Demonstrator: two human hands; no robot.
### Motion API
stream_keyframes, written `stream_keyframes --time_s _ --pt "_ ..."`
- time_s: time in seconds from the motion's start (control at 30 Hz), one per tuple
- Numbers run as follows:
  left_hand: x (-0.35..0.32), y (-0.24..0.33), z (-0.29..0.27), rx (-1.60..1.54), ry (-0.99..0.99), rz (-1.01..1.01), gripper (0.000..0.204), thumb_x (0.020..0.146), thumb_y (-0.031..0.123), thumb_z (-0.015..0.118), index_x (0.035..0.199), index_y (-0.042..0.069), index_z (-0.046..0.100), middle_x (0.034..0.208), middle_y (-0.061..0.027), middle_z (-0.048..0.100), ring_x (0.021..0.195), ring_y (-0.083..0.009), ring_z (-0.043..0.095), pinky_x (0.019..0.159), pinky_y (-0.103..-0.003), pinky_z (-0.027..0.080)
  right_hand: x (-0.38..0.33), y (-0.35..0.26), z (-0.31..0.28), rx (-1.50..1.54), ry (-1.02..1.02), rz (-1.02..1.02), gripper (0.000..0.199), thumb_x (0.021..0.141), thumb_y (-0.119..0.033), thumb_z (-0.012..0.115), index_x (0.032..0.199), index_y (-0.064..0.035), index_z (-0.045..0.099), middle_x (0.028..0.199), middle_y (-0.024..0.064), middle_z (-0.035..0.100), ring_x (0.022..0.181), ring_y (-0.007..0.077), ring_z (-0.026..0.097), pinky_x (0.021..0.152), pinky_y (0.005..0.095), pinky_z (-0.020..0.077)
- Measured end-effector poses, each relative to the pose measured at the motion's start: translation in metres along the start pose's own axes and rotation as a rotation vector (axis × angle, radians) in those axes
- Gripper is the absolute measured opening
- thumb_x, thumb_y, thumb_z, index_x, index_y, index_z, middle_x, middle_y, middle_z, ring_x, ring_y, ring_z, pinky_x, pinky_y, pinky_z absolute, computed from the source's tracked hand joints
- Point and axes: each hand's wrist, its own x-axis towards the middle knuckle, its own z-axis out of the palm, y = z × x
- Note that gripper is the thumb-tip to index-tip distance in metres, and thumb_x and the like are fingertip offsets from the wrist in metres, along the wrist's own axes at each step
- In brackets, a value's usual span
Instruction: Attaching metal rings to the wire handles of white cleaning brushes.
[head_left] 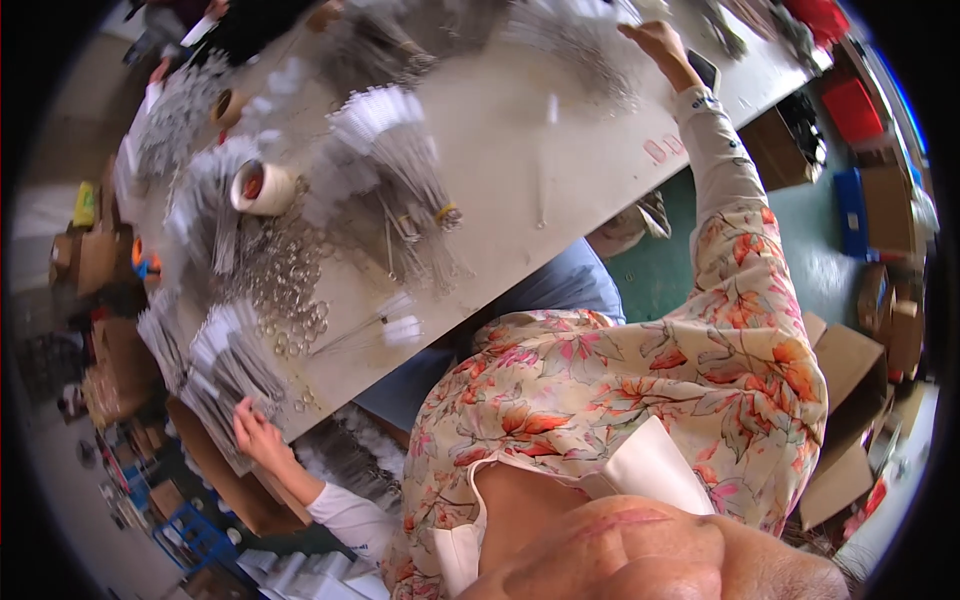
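My left hand (261,436) is at the table's near left edge, beside a bundle of thin wire-like strands with white tag ends (235,345). Its fingers are partly stretched and apart, and nothing shows between them. My right arm reaches far out to the right, and the fingers of my right hand (660,45) are bent together by a spread pile of similar white-ended strands (575,45). What they pinch, if anything, is too small to make out. A dark phone-like object (703,72) lies next to that wrist.
More white-ended bundles (385,130), a white tape roll (262,188) and a heap of small metal rings (290,290) cover the table's left half. One single strand (543,190) lies mid-table. Another person's hand (160,70) shows far left. Cardboard boxes (850,400) stand on the right.
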Motion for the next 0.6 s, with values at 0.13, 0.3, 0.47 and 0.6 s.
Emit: stream_keyframes --time_s 0.13,0.3,0.47,0.6 --pt "-0.009 -0.018 -0.014 -0.011 -0.089 0.075 0.024 0.089 0.028 0.057 0.098 0.008 0.067 0.063 0.0095 0.044 0.049 0.0004 0.031 0.04 -0.017 0.02 0.02 -0.007 0.031 0.004 -0.206 -0.27 0.038 0.079 -0.042 0.062 0.095 -0.0086 0.069 0.086 0.0124 0.065 0.074 0.0241 0.06 0.069 0.0335 0.0466" --pt "-0.027 0.007 0.03 0.029 -0.18 -0.058 0.022 0.09 0.027 0.056 0.09 0.008 0.068 0.06 0.01 0.041 0.048 -0.0001 0.033 0.041 -0.018 0.026 0.073 0.081 0.028 0.293 -0.104 -0.523 0.028 0.086 -0.025 0.053 0.109 -0.014 0.066 0.098 0.0081 0.065 0.086 0.0213 0.06 0.076 0.0312 0.0458" --pt "-0.031 0.016 0.055 -0.049 -0.251 0.255 0.031 0.093 0.031 0.052 0.091 0.004 0.067 0.062 0.0061 0.043 0.052 -0.0008 0.038 0.045 -0.017 0.031 0.097 0.0 -0.032 -0.383 0.136 -0.063 0.035 0.094 -0.029 0.045 0.117 -0.0064 0.057 0.102 0.0071 0.062 0.094 0.0181 0.057 0.087 0.0321 0.0453" --pt "-0.043 0.038 0.091 -0.203 -0.395 0.441 0.025 0.093 0.025 0.051 0.095 0.005 0.066 0.066 0.0053 0.051 0.055 -0.0013 0.044 0.049 -0.016 0.035 0.062 -0.075 -0.042 0.53 0.01 -0.423 0.032 0.095 -0.027 0.043 0.116 -0.007 0.056 0.107 0.0085 0.058 0.098 0.0198 0.055 0.088 0.0338 0.045"
